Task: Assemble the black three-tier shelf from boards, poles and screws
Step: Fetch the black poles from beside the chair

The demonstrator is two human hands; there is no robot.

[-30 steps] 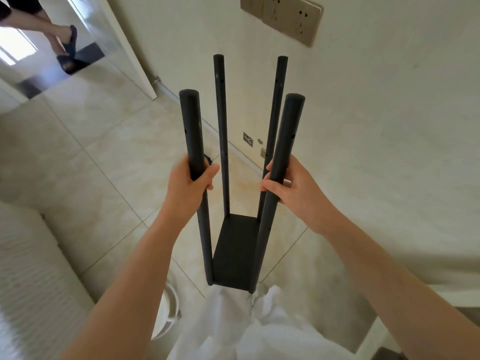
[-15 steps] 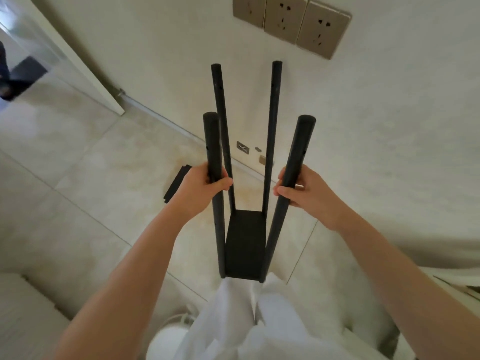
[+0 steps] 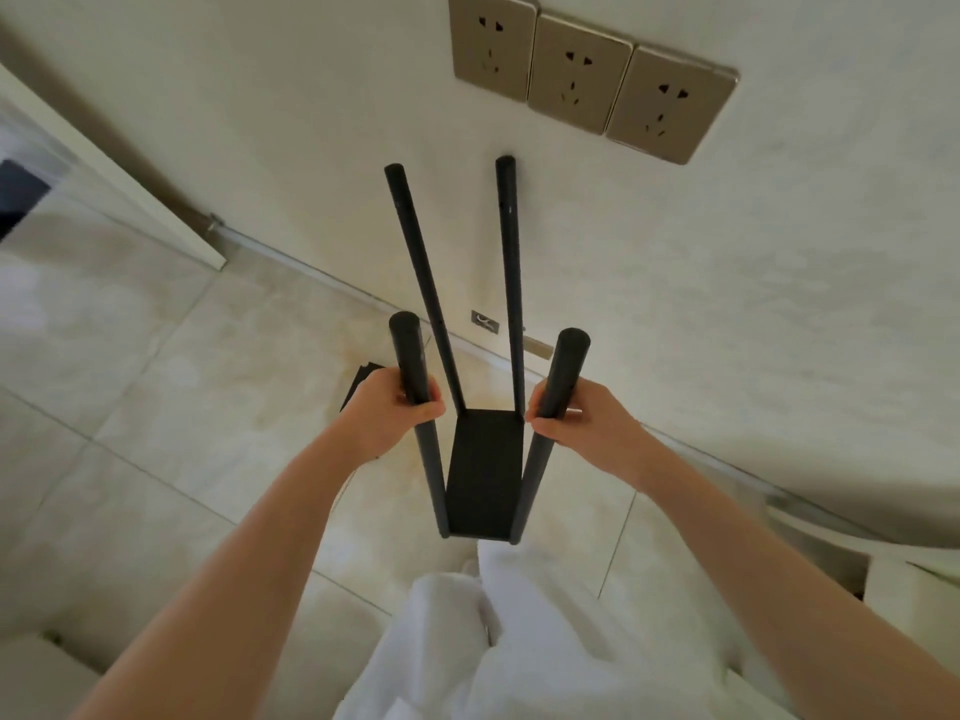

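Above the tiled floor, left hand and right hand each close their grip around a near pole, steadying the one-board frame upright.

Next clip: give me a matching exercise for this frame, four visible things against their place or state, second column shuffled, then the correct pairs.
Things:
1. near-left pole
2. near-right pole
3. black board
4. wall sockets

Places or states:
A. joins the four poles at their lower ends
B. held by the right hand
C. three in a row on the wall
D. held by the left hand

Pairs: 1-D, 2-B, 3-A, 4-C
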